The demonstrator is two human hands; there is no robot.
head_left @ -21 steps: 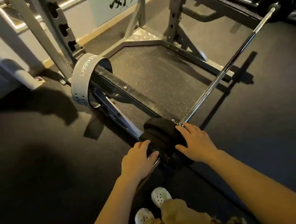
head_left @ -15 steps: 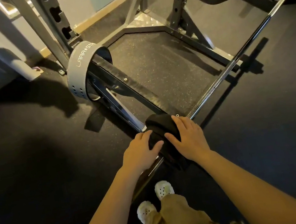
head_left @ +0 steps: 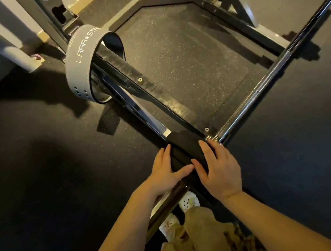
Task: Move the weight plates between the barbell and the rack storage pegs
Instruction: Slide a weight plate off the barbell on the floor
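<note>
Black weight plates (head_left: 182,146) sit edge-up on the near end of a chrome barbell (head_left: 265,80) that runs up to the right across the floor. My left hand (head_left: 165,172) grips the plates' left face, thumb across the rim. My right hand (head_left: 218,167) grips the right face, just by the bar's collar (head_left: 212,138). The bare sleeve end (head_left: 167,202) sticks out under my left wrist toward my feet. The bar's far end is out of view.
A grey lifting belt (head_left: 79,60) hangs looped over the rack's low safety bar (head_left: 132,83). The rack's steel base frame (head_left: 229,14) and upright (head_left: 51,15) surround a speckled mat (head_left: 188,57). My white shoes (head_left: 188,202) stand by the sleeve end.
My head has tilted down and closer, so the far loaded end has left the view. Both hands have closed in around the plates, thumbs now meeting over the rim.
</note>
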